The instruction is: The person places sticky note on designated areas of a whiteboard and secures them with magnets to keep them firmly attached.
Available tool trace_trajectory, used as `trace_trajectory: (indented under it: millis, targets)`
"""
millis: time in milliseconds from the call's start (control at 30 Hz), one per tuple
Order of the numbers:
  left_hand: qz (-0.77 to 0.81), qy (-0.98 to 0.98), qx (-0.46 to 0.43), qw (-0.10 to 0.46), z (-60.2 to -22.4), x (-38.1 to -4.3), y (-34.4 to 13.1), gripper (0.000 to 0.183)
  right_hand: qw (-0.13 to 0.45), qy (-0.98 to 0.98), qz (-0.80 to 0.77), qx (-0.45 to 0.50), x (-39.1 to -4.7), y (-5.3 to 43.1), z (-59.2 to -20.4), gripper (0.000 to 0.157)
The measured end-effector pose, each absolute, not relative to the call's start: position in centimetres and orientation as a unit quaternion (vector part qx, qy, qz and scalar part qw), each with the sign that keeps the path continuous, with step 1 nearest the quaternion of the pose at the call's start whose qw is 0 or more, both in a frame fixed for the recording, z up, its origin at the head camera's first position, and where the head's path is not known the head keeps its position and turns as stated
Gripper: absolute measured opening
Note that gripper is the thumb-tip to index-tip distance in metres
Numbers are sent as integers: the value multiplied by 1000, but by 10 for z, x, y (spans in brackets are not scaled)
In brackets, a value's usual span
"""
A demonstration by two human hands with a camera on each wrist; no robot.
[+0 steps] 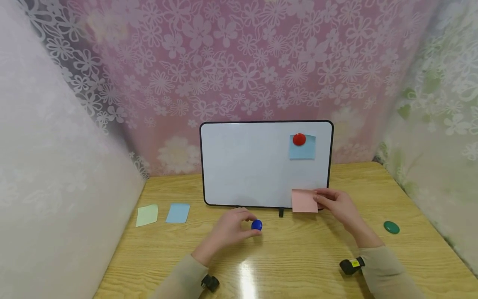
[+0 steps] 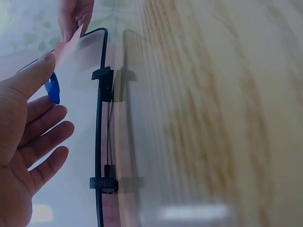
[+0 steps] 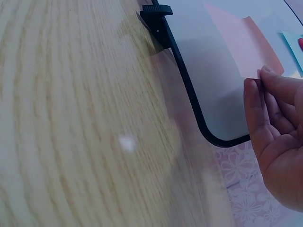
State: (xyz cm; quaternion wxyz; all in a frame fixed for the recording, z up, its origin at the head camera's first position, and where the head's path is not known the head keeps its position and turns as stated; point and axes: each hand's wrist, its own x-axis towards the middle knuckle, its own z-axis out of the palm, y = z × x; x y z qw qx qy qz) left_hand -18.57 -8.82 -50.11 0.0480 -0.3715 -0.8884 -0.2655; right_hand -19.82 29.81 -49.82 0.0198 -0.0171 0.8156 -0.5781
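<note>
Between thumb and fingertips my left hand [image 1: 233,227] pinches a round blue magnet [image 1: 257,224], above the table in front of the whiteboard [image 1: 246,166]. A pink sticky note [image 1: 304,201] is pinched at its right edge by my right hand [image 1: 337,207]; it stands before the board's lower right part. In the right wrist view the thumb and index finger grip the corner of the pink note [image 3: 251,42]. Higher on the board, a red magnet [image 1: 299,139] lies over the upper part of a blue sticky note [image 1: 303,152].
On the wooden table [image 1: 298,265], a green sticky note [image 1: 147,215] and another blue sticky note [image 1: 178,213] lie at the left. A green magnet [image 1: 391,227] rests at the right. Black feet [image 1: 281,212] support the board. Flowered curtains surround the table.
</note>
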Motion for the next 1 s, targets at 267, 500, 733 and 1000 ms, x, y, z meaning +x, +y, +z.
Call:
trace_trajectory:
  millis: [267,500,733,1000]
  targets:
    - [-273,-892,-358,26,-501,-191,-80,35,11,826,-562,-25,-202,298,-494,48]
    - [-274,-895,-351,26,-502,-196,-72,36,13,837,-546,-21,-203,298,-490,50]
    - [-267,-894,-358,30,-498,-203,-57,37,13,841,-541,-20,-206,298,-488,50]
    - [-277,-889,-364,35,-497,-212,-46,36,13,841,-540,-24,-209,296,-486,50]
